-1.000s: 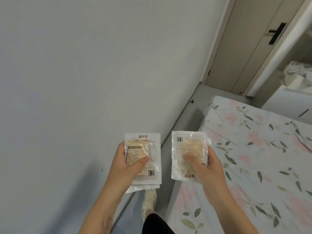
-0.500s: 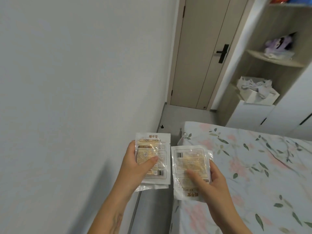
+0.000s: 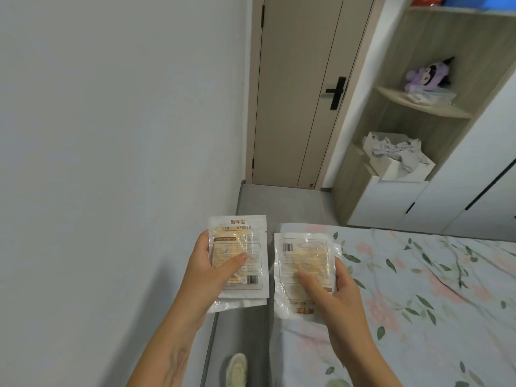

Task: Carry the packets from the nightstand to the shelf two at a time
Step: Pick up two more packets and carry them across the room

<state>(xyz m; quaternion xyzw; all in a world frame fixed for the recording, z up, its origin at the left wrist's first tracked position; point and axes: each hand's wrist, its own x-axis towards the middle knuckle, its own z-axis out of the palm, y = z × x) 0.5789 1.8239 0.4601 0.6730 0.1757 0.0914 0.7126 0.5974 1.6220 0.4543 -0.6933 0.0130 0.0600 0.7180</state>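
Your left hand (image 3: 206, 272) grips a stack of hand-warmer packets (image 3: 238, 255) at about 7 o'clock in the head view, thumb pressed across the printed front, fingers curled behind; a second packet's edge peeks out below the first (how many lie in the stack cannot be told); the front one reads "HAND WARMER" and stands upright. Your right hand (image 3: 339, 300) holds another packet stack (image 3: 303, 263) just beside it at 6 o'clock, thumb clamped on the clear face, fingers wrapped round the right edge; its print runs upside down to you, barcode at the upper left, and a further packet's edge shows behind it on the right. The two stacks sit side by side, close but apart, above the strip of grey floor (image 3: 279, 202) between the pale wall (image 3: 111, 135) at 9 o'clock and the floral-sheeted bed (image 3: 418, 289) at 4 o'clock. A beige door (image 3: 293, 93) with a black handle (image 3: 336, 92) stands closed at 12 o'clock; the wooden shelf (image 3: 424, 106) rises at 2 o'clock, well apart from both hands, carrying a purple plush toy (image 3: 428, 75); lower down a white box (image 3: 399, 160) holds crumpled grey cloth. One pale shoe (image 3: 236, 370) shows at the bottom edge.
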